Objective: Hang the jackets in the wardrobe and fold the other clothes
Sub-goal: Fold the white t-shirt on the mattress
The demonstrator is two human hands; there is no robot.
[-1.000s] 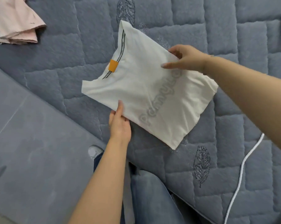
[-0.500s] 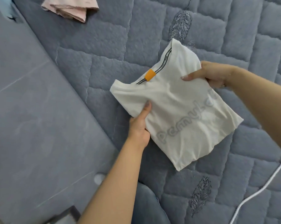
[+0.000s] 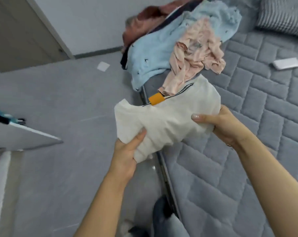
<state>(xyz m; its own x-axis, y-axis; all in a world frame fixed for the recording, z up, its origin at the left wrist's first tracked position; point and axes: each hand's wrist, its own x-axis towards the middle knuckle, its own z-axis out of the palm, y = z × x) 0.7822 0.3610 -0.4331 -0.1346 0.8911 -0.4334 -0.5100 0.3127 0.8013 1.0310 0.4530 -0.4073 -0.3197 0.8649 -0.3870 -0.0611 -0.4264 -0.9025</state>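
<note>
Folded white T-shirt (image 3: pixel 170 120) held over the edge of the quilted grey bed (image 3: pixel 247 117), left hand (image 3: pixel 127 151) gripping its lower corner, right hand (image 3: pixel 220 125) pinching its right side, apparently clear of the mattress.

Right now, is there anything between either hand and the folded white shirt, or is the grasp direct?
Nothing visible stands between them. The left hand grips the folded white shirt at its near-left corner, and the right hand pinches its right edge, thumb on top. The shirt is held in the air over the bed's edge.
</note>
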